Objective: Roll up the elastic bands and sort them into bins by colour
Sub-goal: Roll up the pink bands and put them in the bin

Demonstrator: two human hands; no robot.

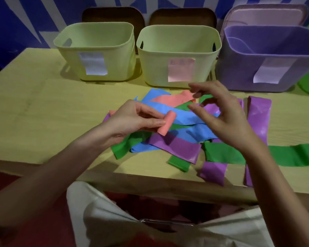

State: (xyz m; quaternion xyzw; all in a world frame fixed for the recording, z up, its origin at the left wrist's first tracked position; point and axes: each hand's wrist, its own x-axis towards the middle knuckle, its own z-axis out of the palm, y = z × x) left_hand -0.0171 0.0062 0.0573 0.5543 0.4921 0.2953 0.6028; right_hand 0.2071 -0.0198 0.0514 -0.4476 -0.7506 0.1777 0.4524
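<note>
near: your left hand [132, 118] is pinching a rolled pink band [167, 123]; your right hand [219, 114] is hovering beside it, fingers loosely spread, holding nothing | mid: loose bands [184, 148] are lying heaped on the desk [43, 107] | far: three bins [178, 56] are standing behind

Dim yellowish light, dark corners, wide-angle bowing, soft blur

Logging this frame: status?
Left hand grips rolled pink band. Right hand open, above band pile. Bins unobstructed.
</note>
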